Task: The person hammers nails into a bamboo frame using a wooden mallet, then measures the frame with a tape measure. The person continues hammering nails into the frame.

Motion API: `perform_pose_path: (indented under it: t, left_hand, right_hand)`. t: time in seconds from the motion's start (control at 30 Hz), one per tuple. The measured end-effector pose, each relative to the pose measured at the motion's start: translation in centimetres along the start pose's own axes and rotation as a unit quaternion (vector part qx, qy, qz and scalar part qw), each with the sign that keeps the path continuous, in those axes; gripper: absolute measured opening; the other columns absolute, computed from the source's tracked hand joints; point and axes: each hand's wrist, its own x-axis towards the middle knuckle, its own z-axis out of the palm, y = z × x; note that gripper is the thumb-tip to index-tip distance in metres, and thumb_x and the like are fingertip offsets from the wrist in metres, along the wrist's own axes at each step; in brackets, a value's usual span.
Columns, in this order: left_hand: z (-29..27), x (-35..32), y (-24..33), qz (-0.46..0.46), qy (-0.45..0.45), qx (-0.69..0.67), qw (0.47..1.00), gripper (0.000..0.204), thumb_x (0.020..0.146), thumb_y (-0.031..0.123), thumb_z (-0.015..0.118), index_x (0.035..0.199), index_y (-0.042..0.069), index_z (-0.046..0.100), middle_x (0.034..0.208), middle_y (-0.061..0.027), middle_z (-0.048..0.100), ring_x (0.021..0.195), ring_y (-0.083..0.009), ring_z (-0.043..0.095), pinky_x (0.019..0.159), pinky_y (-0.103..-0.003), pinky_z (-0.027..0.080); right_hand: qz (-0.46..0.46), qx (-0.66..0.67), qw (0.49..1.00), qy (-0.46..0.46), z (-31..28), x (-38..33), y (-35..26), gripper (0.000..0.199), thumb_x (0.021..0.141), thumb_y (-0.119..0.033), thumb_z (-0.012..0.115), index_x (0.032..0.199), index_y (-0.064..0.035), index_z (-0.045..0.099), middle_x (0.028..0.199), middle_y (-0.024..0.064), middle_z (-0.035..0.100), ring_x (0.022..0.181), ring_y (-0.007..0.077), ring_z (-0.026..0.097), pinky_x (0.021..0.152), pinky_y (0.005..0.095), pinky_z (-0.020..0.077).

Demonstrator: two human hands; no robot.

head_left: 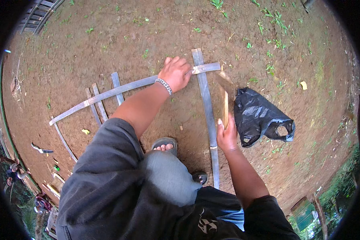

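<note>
A long, flat grey-brown strip (139, 83), which looks like split bamboo, runs across the ground. My left hand (175, 74) is closed on it near its right end, a metal chain bracelet at the wrist. There the strip crosses over a second, upright strip (204, 94), just right of my left hand. My right hand (228, 136) grips the pale wooden handle of a tool. The tool's brownish head (225, 83) is blurred beside the strip's right end, so its kind is unclear. Shorter strips (117, 87) lie under the long strip's left half.
A crumpled black plastic bag (260, 116) lies right of my right hand. My sandalled foot (165, 146) stands between the strips. A curved dark-and-pale object (42, 149) and a thin stick (64, 138) lie at left. A slatted frame (38, 16) stands far left on bare soil.
</note>
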Motion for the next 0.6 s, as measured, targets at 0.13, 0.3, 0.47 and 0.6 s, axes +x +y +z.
perform_pose_path:
  t: [0.13, 0.3, 0.47, 0.6]
  left_hand:
    - [-0.4, 0.4, -0.1, 0.004, -0.005, 0.002, 1.0, 0.011, 0.086, 0.019, 0.071, 0.09, 0.009, 0.07, 0.091, -0.0055, 0.061, 0.096, -0.0255, 0.057, 0.087, -0.041, 0.039]
    - [-0.1, 0.1, 0.0, 0.002, -0.004, 0.0, 1.0, 0.012, 0.086, 0.019, 0.071, 0.09, 0.008, 0.07, 0.09, -0.0057, 0.061, 0.096, -0.0253, 0.057, 0.086, -0.042, 0.04]
    - [-0.2, 0.4, 0.0, 0.007, 0.007, 0.002, 1.0, 0.012, 0.086, 0.019, 0.071, 0.09, 0.008, 0.07, 0.09, -0.0062, 0.061, 0.095, -0.0256, 0.058, 0.086, -0.042, 0.04]
    - [0.1, 0.1, 0.0, -0.001, -0.013, 0.009, 1.0, 0.012, 0.087, 0.021, 0.069, 0.091, 0.01, 0.07, 0.091, -0.005, 0.061, 0.098, -0.0252, 0.057, 0.088, -0.042, 0.04]
  right_hand:
    - [0.063, 0.005, 0.997, -0.038, 2.0, 1.0, -0.8, 0.051, 0.099, -0.02, 0.059, 0.143, -0.001, 0.041, 0.113, 0.0327, 0.063, 0.104, 0.0521, 0.063, 0.087, 0.0533, 0.0516]
    - [0.075, 0.04, 0.996, 0.017, 3.2, 3.1, -1.7, 0.048, 0.1, -0.022, 0.058, 0.141, -0.0024, 0.042, 0.106, 0.0326, 0.066, 0.1, 0.0526, 0.064, 0.084, 0.055, 0.0515]
    - [0.069, 0.056, 0.995, 0.045, 3.8, 0.5, -2.8, 0.046, 0.101, -0.021, 0.058, 0.141, -0.0047, 0.042, 0.107, 0.0325, 0.066, 0.101, 0.0519, 0.064, 0.081, 0.0561, 0.0513]
    - [0.14, 0.059, 0.988, 0.001, 4.8, 2.9, -3.4, 0.047, 0.1, -0.022, 0.058, 0.142, -0.0074, 0.041, 0.103, 0.0314, 0.067, 0.099, 0.0517, 0.065, 0.082, 0.0569, 0.0512]
